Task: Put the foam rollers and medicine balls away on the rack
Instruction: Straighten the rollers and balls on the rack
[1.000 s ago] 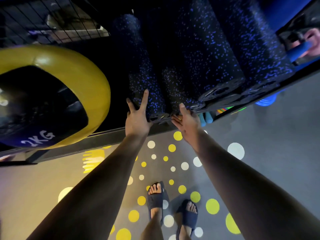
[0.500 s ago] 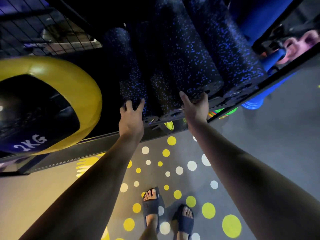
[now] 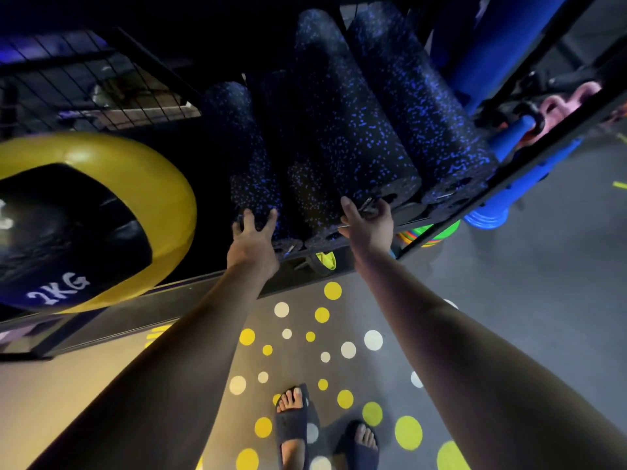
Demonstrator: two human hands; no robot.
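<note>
Several black foam rollers with blue specks lie side by side on the rack shelf [image 3: 203, 283], ends toward me. My left hand [image 3: 252, 240] rests with spread fingers on the end of the leftmost roller [image 3: 251, 178]. My right hand [image 3: 368, 222] curls its fingers over the front end of a thicker roller [image 3: 359, 130]. Between the two hands lies another roller [image 3: 312, 195], and one more roller [image 3: 420, 110] sits at the right. A yellow and black medicine ball [image 3: 88, 225] marked 2KG sits on the shelf at the left.
A wire mesh panel [image 3: 84, 83] backs the rack at upper left. A blue roller or tube [image 3: 492, 45], a pink object [image 3: 570, 100] and blue cones [image 3: 488, 215] sit at the right. Grey floor with yellow and white dots [image 3: 322, 334] lies below, with my sandalled feet.
Both hands have slid further up the roller ends: the left from the shelf edge onto the leftmost roller, the right from the lower rollers to the thicker roller's end. The view has tilted.
</note>
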